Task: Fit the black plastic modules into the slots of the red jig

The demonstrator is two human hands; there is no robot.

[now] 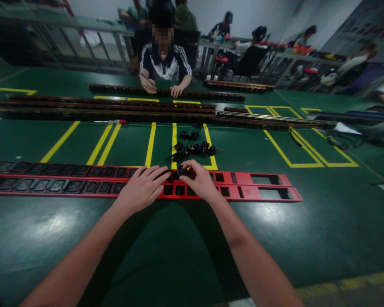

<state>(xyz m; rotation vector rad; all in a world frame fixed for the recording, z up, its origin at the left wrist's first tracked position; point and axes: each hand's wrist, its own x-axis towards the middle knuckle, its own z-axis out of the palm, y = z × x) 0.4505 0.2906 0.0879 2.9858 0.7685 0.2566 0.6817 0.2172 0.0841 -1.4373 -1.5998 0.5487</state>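
Two long red metal strips (237, 179) lie side by side across the green table, with square and oblong cutouts toward their right ends. Black socket-like modules (75, 186) fill the cutouts on the left part. My left hand (144, 187) rests flat over the strips, fingers stretched out to the right. Between thumb and fingers of my right hand (196, 179) is a small black module (181, 171), held at the far strip over its cutouts. Just beyond lies a loose cluster of black modules (193, 149).
Long dark strips (115, 106) lie in a bundle across the table, near a red-handled screwdriver (115, 122). Yellow tape lines (150, 145) mark the tabletop. A co-worker (164, 59) sits opposite, both hands at another dark strip (205, 94). Other people sit at benches behind.
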